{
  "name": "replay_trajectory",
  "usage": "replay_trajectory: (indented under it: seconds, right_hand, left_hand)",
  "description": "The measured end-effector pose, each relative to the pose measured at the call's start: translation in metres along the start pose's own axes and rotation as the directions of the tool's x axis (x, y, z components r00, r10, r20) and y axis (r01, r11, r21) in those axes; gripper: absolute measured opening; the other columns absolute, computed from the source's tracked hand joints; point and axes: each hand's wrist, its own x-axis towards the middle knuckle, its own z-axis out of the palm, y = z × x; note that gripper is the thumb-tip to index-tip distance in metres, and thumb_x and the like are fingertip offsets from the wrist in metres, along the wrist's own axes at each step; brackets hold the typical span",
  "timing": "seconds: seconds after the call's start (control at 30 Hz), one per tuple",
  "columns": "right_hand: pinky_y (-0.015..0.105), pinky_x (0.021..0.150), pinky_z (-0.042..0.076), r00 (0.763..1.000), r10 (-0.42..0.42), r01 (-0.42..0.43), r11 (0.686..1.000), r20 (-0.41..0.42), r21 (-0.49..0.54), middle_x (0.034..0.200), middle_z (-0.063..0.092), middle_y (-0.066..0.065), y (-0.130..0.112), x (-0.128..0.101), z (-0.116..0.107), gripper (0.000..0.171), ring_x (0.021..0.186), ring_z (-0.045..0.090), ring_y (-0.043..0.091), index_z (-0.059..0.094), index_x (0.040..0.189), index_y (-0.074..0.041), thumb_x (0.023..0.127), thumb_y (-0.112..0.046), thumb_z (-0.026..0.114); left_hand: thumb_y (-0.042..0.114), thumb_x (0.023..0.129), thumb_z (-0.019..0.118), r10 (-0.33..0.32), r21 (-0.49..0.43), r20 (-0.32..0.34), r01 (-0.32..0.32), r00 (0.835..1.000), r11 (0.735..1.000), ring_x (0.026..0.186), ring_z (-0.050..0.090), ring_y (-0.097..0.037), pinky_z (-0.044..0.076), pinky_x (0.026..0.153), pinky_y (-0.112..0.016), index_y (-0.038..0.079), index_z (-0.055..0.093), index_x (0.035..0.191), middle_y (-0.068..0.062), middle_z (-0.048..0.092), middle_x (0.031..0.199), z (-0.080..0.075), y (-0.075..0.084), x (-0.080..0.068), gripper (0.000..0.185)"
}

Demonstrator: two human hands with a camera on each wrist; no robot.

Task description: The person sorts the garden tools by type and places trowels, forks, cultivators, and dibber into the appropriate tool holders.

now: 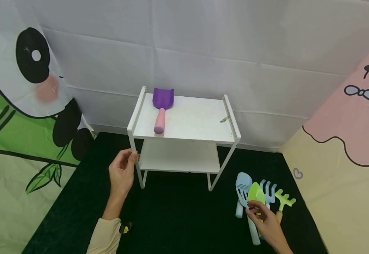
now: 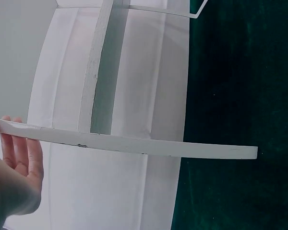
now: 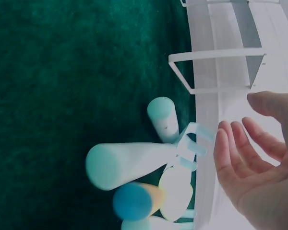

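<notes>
A dark green cloth (image 1: 178,215) covers the floor between white and cartoon-printed wall sheets. On it stands a white two-tier shelf (image 1: 184,121), and a purple scoop with a pink handle (image 1: 161,109) lies on the left side of its top board. The person's left hand (image 1: 122,173) is at the shelf's front left leg, fingers loosely curved with the tips touching the post; the wrist view shows the fingers straight behind the white bar. To the right of the shelf, a bunch of plastic garden toys (image 1: 257,197) lies on the cloth: a pale blue spade, blue forks, a green scoop, a yellow-green rake. The right hand (image 1: 267,224) rests over their handles, fingers spread and relaxed, clasping nothing.
</notes>
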Motion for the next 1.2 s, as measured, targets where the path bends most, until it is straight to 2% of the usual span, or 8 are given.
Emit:
replay_trajectory:
  seconds: [0.2,0.3,0.43,0.67,0.8,1.03,1.2]
  right_hand:
    - [0.028,0.086,0.056,0.995,0.095,-0.099,0.989,-0.039,-0.113,0.128,0.064,0.016,0.013,-0.004,-0.009,0.033,0.108,0.065,0.026,0.06,0.132,-0.002,0.103,-0.018,0.066]
    - [0.031,0.084,0.057,0.99,0.126,-0.136,0.974,-0.067,-0.179,0.127,0.064,0.017,0.021,-0.005,-0.013,0.033,0.107,0.066,0.028,0.061,0.13,-0.001,0.102,-0.019,0.066]
    - [0.032,0.079,0.056,0.983,0.155,-0.172,0.961,-0.096,-0.218,0.126,0.064,0.02,0.03,-0.006,-0.016,0.035,0.106,0.067,0.032,0.061,0.129,0.001,0.101,-0.019,0.067]
    - [0.048,0.087,0.056,0.978,0.18,-0.201,0.948,-0.107,-0.245,0.123,0.065,0.022,0.038,-0.006,-0.022,0.041,0.104,0.066,0.034,0.059,0.129,0.006,0.1,-0.022,0.069]
    - [0.052,0.09,0.056,0.976,0.191,-0.211,0.946,-0.104,-0.245,0.12,0.065,0.023,0.041,-0.006,-0.022,0.042,0.103,0.065,0.035,0.057,0.129,0.008,0.099,-0.019,0.069]
    - [0.048,0.086,0.057,0.978,0.201,-0.21,0.933,-0.06,-0.292,0.116,0.066,0.022,0.04,-0.002,-0.02,0.043,0.099,0.064,0.031,0.058,0.128,0.01,0.098,-0.018,0.071]
    - [0.041,0.074,0.058,0.977,0.212,-0.211,0.918,-0.035,-0.336,0.109,0.067,0.022,0.039,0.002,-0.017,0.04,0.091,0.064,0.028,0.06,0.125,0.012,0.095,-0.011,0.072]
  left_hand:
    - [0.001,0.104,0.058,0.007,-0.001,0.002,-0.007,1.0,1.0,0.091,0.067,-0.007,0.051,0.092,-0.015,-0.015,0.062,0.111,-0.024,0.067,0.101,0.0,0.001,0.0,0.019]
    - [0.001,0.104,0.058,0.009,0.001,0.005,-0.009,1.0,1.0,0.091,0.067,-0.006,0.051,0.093,-0.015,-0.016,0.062,0.111,-0.026,0.067,0.101,0.001,0.001,-0.001,0.019]
    - [0.001,0.104,0.058,0.004,-0.003,0.001,-0.004,1.0,1.0,0.091,0.067,-0.008,0.051,0.093,-0.015,-0.015,0.062,0.111,-0.025,0.066,0.1,0.001,0.0,0.0,0.019]
    - [0.004,0.104,0.06,0.015,-0.014,-0.015,-0.015,1.0,1.0,0.092,0.067,-0.01,0.051,0.091,-0.015,-0.008,0.066,0.111,-0.007,0.068,0.098,-0.001,-0.032,0.006,0.016]
    - [0.006,0.104,0.061,0.017,-0.024,-0.01,-0.017,1.0,1.0,0.093,0.068,-0.011,0.051,0.091,-0.016,-0.007,0.067,0.111,-0.005,0.068,0.098,-0.001,-0.033,0.006,0.016]
    - [0.003,0.104,0.059,0.015,0.001,-0.025,-0.015,1.0,1.0,0.093,0.067,-0.007,0.051,0.092,-0.015,-0.009,0.065,0.112,-0.001,0.068,0.097,-0.002,-0.037,0.006,0.016]
    - [0.005,0.104,0.06,0.009,-0.005,-0.022,-0.009,1.0,1.0,0.094,0.068,-0.007,0.051,0.093,-0.016,-0.007,0.066,0.112,0.0,0.069,0.098,-0.002,-0.037,0.005,0.016]
